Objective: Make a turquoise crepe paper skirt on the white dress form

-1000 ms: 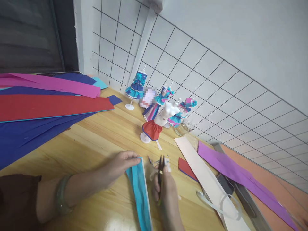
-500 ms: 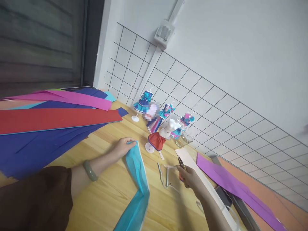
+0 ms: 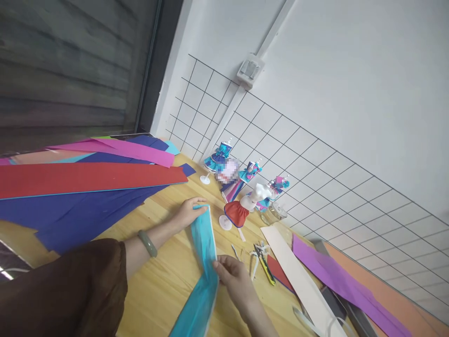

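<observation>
A long turquoise fabric strip (image 3: 203, 238) with a white edge runs from the table's middle down to the bottom of the view. My left hand (image 3: 191, 213) pinches its far end between thumb and fingers. Partway along the white edge, my right hand (image 3: 233, 276) grips the strip with thumb and fingertips. Yellow-handled snips (image 3: 265, 267) lie on the table right of my right hand, beside thin white scraps (image 3: 254, 264) and a red fabric piece (image 3: 279, 273). Beyond the hands stands a white mini mannequin (image 3: 261, 193) in a red skirt (image 3: 236, 214).
Red, pink and dark blue fabric (image 3: 80, 220) is piled at left. Small dressed mannequins (image 3: 221, 152) and a glass jar (image 3: 273, 214) stand near the wall grid. Cream (image 3: 301, 285) and purple strips (image 3: 336, 276) lie at right on the wooden table (image 3: 157, 276).
My right hand has let go of the snips, which now lie on the table, and has moved left onto the strip's edge. My left hand still holds the far end. The view has shifted slightly.
</observation>
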Action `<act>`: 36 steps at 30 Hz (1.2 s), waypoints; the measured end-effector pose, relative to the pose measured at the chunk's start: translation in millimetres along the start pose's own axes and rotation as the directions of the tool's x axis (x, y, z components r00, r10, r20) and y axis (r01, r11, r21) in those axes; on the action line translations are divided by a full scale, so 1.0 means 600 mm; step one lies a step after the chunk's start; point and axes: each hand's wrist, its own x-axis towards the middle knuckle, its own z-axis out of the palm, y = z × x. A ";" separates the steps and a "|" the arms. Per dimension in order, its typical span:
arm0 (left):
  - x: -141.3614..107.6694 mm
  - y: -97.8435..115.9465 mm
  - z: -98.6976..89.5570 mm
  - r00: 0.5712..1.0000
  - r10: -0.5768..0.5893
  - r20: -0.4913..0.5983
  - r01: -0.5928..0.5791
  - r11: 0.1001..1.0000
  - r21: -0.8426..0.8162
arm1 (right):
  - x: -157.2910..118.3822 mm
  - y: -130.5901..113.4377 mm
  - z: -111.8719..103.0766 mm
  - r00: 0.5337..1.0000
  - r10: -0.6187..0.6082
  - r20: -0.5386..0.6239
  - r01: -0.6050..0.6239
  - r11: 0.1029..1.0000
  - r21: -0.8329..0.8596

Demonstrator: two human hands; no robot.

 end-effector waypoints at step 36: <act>-0.140 -0.006 0.067 0.305 -0.395 0.867 0.547 0.817 0.180 | -0.017 0.008 -0.157 0.568 0.058 -0.821 0.457 0.807 0.374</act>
